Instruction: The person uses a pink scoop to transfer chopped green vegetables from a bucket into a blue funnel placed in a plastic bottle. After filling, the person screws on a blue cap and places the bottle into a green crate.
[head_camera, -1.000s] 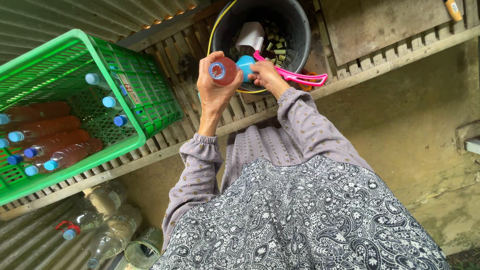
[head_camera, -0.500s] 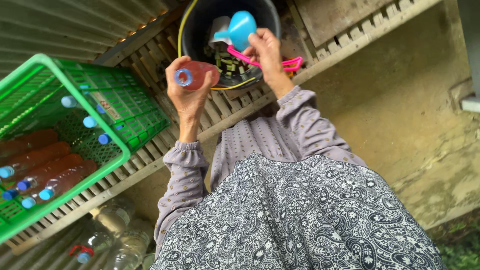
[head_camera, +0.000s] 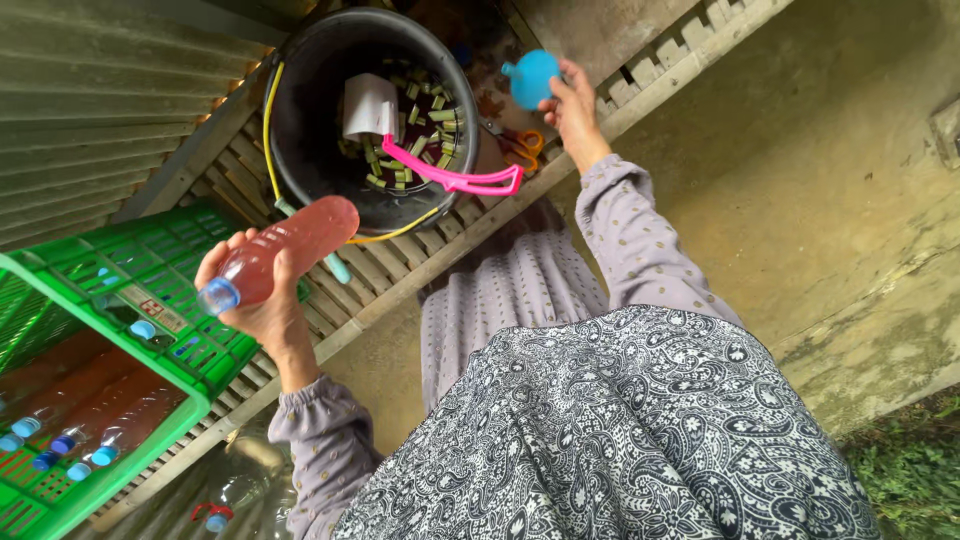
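Observation:
My left hand (head_camera: 258, 300) grips a plastic bottle (head_camera: 285, 248) of pink-red liquid with a blue cap, held tilted above the edge of a green crate (head_camera: 150, 285). My right hand (head_camera: 572, 108) holds a blue funnel (head_camera: 530, 78) up beside a black bucket (head_camera: 300, 120). The bucket holds dark liquid with several small pale cut pieces, a white jug (head_camera: 370, 105) and a pink-handled scoop (head_camera: 455, 178) resting over its rim.
The green crate holds several filled bottles with blue caps (head_camera: 70, 430). Orange-handled scissors (head_camera: 522, 148) lie on the slatted wooden platform (head_camera: 420, 250) by the bucket. Empty clear bottles (head_camera: 235, 490) lie below the platform. A concrete floor (head_camera: 820, 180) lies at right.
My left hand has carried the bottle away from the bucket toward the green crate. My right hand has lifted the blue funnel off to the right of the bucket.

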